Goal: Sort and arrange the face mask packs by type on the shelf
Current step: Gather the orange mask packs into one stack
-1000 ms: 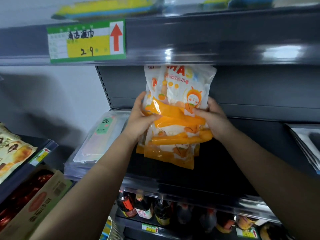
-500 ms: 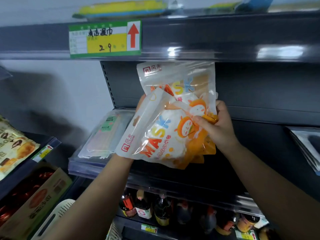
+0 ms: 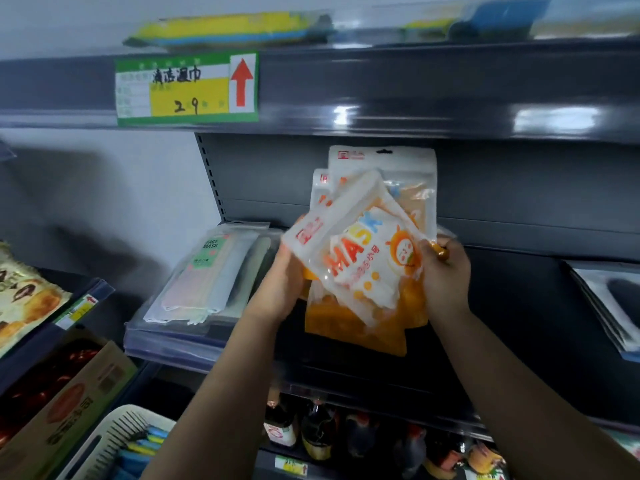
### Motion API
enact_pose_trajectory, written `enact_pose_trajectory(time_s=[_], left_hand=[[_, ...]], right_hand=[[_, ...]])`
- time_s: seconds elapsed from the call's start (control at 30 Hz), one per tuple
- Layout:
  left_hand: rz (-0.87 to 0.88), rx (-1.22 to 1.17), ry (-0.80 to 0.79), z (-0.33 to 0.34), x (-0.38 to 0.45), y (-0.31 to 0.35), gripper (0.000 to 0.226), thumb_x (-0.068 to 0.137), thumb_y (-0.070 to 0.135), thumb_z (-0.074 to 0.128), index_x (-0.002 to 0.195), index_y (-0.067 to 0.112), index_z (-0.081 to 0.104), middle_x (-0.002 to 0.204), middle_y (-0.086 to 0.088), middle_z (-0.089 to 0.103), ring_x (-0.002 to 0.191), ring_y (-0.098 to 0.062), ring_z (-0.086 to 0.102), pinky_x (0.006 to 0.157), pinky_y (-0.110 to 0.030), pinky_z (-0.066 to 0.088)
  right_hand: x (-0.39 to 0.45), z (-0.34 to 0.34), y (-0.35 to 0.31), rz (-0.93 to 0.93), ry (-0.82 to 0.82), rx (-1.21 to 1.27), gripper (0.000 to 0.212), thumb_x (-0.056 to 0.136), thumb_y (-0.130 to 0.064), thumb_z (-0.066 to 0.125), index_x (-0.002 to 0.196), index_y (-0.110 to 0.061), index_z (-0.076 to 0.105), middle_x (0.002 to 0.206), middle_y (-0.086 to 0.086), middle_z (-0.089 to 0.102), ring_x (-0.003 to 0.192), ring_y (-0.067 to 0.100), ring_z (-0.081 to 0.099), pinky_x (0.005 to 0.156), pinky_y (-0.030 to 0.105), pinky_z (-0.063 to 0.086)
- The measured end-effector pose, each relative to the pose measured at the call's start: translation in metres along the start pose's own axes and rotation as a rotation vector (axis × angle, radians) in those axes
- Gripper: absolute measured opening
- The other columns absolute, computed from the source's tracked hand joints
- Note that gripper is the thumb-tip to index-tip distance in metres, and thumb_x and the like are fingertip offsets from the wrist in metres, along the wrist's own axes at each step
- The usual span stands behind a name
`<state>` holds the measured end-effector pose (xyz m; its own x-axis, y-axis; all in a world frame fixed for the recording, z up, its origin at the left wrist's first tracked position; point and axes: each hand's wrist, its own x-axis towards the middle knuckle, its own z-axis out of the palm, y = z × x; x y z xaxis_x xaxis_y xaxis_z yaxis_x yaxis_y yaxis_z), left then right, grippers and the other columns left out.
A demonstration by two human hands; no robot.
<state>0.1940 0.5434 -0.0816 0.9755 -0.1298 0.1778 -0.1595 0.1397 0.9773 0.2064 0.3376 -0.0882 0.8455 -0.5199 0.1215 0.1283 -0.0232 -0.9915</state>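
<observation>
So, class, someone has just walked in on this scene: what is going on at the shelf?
A person is sorting face mask packs at a shop shelf. Both hands hold a bunch of orange mask packs above the shelf: the left hand grips the left edge, the right hand the right. The front pack is tilted, the ones behind stand upright. A pile of pastel mask packs already lies flat on the shelf to the left.
</observation>
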Motion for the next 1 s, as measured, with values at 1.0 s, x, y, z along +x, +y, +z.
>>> enact_pose_trajectory(time_s=[1.0], left_hand=[[-0.381,0.434,-0.038,0.014,0.06,0.014,0.038,0.083,0.051,0.063,0.113,0.028,0.065,0.109,0.004,0.071,0.096,-0.012,0.067,0.085,-0.028,0.051]], right_hand=[[0.044,-0.01,-0.012,0.343,-0.714,-0.105,0.052,0.08,-0.016,0.073,0.123,-0.03,0.048,0.111,-0.002,0.066,0.097,0.021,0.067,0.081,0.037,0.055]])
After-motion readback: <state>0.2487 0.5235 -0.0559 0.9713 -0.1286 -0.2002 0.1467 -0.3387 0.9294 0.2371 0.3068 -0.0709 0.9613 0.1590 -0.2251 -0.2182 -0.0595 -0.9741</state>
